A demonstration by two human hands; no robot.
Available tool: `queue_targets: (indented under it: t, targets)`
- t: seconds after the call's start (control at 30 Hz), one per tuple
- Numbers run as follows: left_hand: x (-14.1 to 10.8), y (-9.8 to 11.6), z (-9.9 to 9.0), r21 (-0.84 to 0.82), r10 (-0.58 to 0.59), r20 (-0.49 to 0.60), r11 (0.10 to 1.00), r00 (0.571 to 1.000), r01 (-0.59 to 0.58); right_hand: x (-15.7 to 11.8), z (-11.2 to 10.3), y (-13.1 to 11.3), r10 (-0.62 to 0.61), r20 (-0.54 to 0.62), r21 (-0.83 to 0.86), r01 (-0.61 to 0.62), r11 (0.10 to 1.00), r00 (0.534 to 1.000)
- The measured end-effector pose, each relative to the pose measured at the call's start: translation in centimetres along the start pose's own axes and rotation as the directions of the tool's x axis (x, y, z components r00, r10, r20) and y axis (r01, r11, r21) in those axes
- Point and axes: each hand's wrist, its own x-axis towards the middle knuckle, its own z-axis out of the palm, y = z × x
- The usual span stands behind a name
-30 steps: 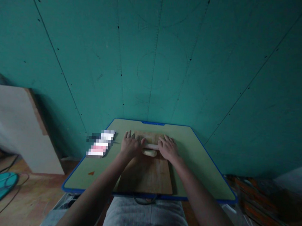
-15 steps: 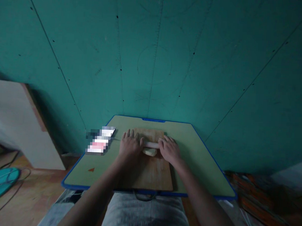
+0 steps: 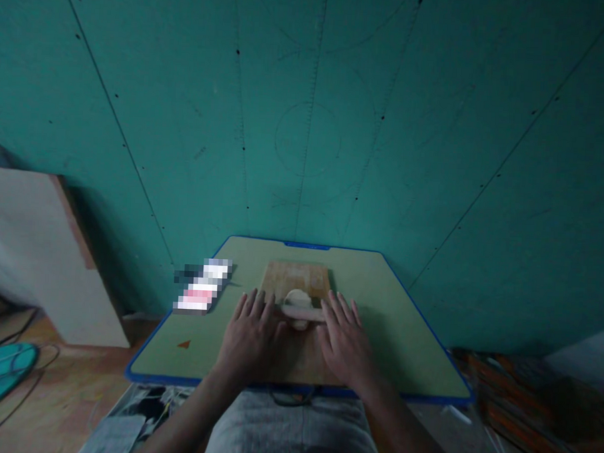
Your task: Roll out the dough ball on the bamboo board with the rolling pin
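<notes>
A pale rolling pin point(image 3: 302, 313) lies crosswise on a wooden cutting board point(image 3: 292, 359). Beneath its middle is a lump of whitish dough point(image 3: 297, 298), showing on both the far and near sides of the pin. My left hand point(image 3: 251, 328) rests over the pin's left end, its fingers stretched forward and its thumb pointing inward. Over the right end lies my right hand point(image 3: 345, 332), palm down, with extended, slightly spread fingers. Both ends of the pin are hidden under the hands.
The board sits on a small pale-green table point(image 3: 402, 324) with a blue rim, against a green wall point(image 3: 306, 140). A pixelated phone-like object point(image 3: 204, 286) is at the table's left. A white panel point(image 3: 55, 256) leans at left; wooden pieces point(image 3: 524, 410) lie on the floor at right.
Both hands and the rolling pin have come nearer to me, from the dough's far side onto its middle. The fingers, curled before, now stretch out flat.
</notes>
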Motion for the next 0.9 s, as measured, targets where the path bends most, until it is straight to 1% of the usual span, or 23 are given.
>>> queue_targets:
  t: [0.1,0.17,0.27,0.37,0.43,0.57,0.63,0.73,0.83,0.9]
  targets:
    - [-0.8,-0.1,0.0,-0.009,0.068,-0.006,0.998,0.998,-0.068,-1.0,-0.3,-0.4,-0.029,-0.005,0.006,0.029,1.000,1.000]
    - [0.0,-0.3,0.1,-0.008,0.109,0.014,0.994,0.994,-0.108,-0.2,-0.5,-0.4,-0.029,0.030,0.009,0.029,1.000,0.999]
    - [2.9,-0.5,0.7,-0.001,0.125,0.069,0.992,0.990,-0.125,2.6,-0.7,0.1,0.003,0.126,0.006,-0.004,1.000,0.992]
    - [6.3,-0.5,1.8,-0.005,0.059,0.123,0.998,0.991,-0.059,5.9,-0.3,0.8,0.046,0.219,0.004,-0.048,0.999,0.975]
    - [8.1,-0.4,2.5,-0.017,0.055,0.138,0.998,0.989,-0.053,7.8,0.2,1.1,0.070,0.254,0.004,-0.073,0.997,0.965]
    - [10.3,-0.6,3.1,-0.047,0.171,0.189,0.985,0.967,-0.165,10.5,1.5,0.9,0.093,0.267,0.004,-0.098,0.995,0.959]
    - [10.9,-0.7,3.0,-0.055,0.212,0.224,0.977,0.951,-0.205,11.5,2.0,0.6,0.081,0.268,0.010,-0.087,0.996,0.960]
    - [11.0,-0.7,2.8,-0.042,0.203,0.252,0.979,0.946,-0.199,11.9,2.3,0.2,0.079,0.277,0.020,-0.088,0.996,0.958]
    - [10.1,0.0,2.3,-0.016,0.121,0.233,0.993,0.965,-0.121,10.8,2.0,0.1,0.082,0.265,0.028,-0.093,0.995,0.961]
    - [9.1,0.8,1.8,0.000,0.046,0.209,0.999,0.977,-0.047,9.6,1.6,0.0,0.062,0.226,0.040,-0.073,0.997,0.972]
